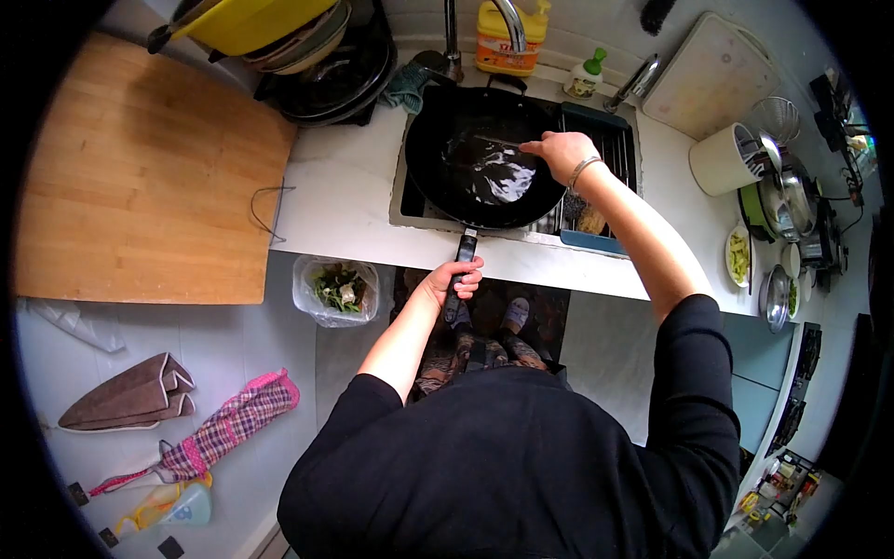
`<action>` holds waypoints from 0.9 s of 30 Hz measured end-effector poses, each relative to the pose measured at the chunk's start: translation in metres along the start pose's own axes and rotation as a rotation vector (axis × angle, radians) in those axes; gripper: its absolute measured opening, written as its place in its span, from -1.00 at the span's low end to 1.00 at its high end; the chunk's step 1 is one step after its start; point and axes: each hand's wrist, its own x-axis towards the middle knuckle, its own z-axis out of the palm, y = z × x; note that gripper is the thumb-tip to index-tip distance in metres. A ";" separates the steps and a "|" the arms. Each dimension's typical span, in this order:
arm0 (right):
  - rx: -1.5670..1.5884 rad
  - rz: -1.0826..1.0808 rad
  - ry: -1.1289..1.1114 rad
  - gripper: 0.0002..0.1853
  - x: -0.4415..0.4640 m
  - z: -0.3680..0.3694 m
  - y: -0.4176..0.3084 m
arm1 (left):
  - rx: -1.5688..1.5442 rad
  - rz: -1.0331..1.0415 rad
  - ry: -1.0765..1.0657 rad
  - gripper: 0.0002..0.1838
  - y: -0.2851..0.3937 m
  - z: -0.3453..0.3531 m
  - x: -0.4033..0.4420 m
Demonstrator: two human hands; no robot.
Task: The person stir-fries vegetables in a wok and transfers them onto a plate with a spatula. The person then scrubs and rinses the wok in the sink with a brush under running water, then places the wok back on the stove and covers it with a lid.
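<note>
My left hand (454,279) is closed around the black handle of a large black wok (433,182), which rests over the sink (400,207). Shiny liquid lies in the wok's bottom and reflects the light. Over the wok's right side is my right hand (563,154), fingers bunched and pointing left. A thin, faint line runs left from its fingertips, but I cannot make out what they hold. Behind the wok, the faucet (510,23) curves down. A dark drying rack (610,140) sits across the sink's right part, partly hidden by my right forearm.
At left lies a wooden board (158,177), with stacked pans and a yellow basin (256,26) behind. A yellow detergent jug (507,42) and soap bottle (585,74) stand at the back. A scrap bin (337,289) hangs below the counter. Dishes (738,258) crowd the right.
</note>
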 end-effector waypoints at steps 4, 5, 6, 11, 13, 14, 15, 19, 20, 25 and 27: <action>-0.096 0.027 -0.080 -0.39 0.001 -0.020 0.010 | -0.012 0.010 0.010 -0.92 -0.001 0.007 -0.001; -0.098 0.029 -0.081 -0.39 -0.002 -0.024 0.014 | -0.043 0.031 -0.008 -0.93 -0.002 0.014 -0.002; -0.077 0.044 -0.103 -0.39 -0.007 -0.028 0.017 | -0.073 0.053 -0.027 -0.92 -0.002 0.018 -0.003; 0.144 0.122 -0.012 -0.48 -0.041 0.000 0.049 | -0.038 0.049 -0.070 -0.89 -0.003 0.000 0.002; 0.312 0.207 0.065 -0.52 -0.068 0.011 0.057 | 0.015 0.061 -0.022 -0.91 -0.004 0.007 -0.001; 0.408 0.197 0.128 -0.52 -0.083 0.018 0.062 | 0.013 0.080 0.007 -0.95 -0.006 0.015 -0.003; 0.504 0.182 0.191 -0.52 -0.099 0.025 0.066 | 0.017 0.077 0.008 -0.95 -0.009 0.020 -0.005; 0.662 0.291 0.204 -0.50 -0.140 0.049 0.074 | 0.069 0.152 0.104 -0.95 -0.014 0.039 -0.013; 0.706 0.306 0.232 -0.49 -0.149 0.056 0.074 | 0.100 0.165 0.150 -0.94 -0.013 0.046 -0.015; 0.986 0.351 0.313 -0.45 -0.173 0.098 0.068 | 0.334 0.249 0.464 -0.91 -0.011 0.096 -0.022; 1.046 0.332 0.317 -0.44 -0.175 0.110 0.067 | 0.479 0.262 0.549 -0.87 -0.007 0.113 -0.024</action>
